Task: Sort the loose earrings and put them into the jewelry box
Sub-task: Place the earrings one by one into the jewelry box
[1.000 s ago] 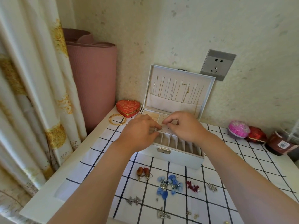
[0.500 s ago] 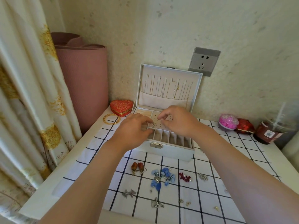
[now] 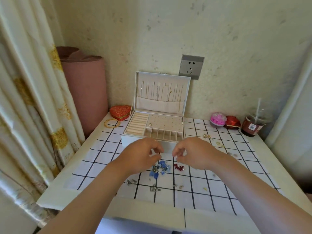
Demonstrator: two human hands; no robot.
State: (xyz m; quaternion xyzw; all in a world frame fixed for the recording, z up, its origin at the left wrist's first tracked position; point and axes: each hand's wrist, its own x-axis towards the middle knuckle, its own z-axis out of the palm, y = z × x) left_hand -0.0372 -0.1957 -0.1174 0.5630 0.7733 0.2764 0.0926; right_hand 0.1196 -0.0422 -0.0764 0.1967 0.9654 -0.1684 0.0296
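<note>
The white jewelry box [image 3: 152,142] is sitting open at the back of the worktop [image 3: 55,191], lid standing upright against the wall, thin chains hanging in a row down its pale fabric lining. Inside, beige padded ring rolls are filling the left side, a perforated stud panel is lying to the right with one small earring pair [image 3: 150,124] pinned at its near-left corner, and a row of square compartments is running along the front. The loose earrings are lying scattered on a white cloth [image 3: 219,188] with a black grid, just in front of the box: a cluster of blue petal-shaped earrings [image 3: 160,168] with silvery centres, small dark red ones [image 3: 179,167] beside them, tiny metallic pieces [image 3: 154,188] nearer the camera. The left hand [image 3: 141,155] is hovering over the blue cluster, its fingers curled with thumb and forefinger pinched close; whether anything is between them I cannot tell. The right hand [image 3: 194,153] is hanging above the red pair, fingers likewise drawn together, contents unclear. A glossy red heart-shaped tin [image 3: 120,112] is resting left of the box.
</note>
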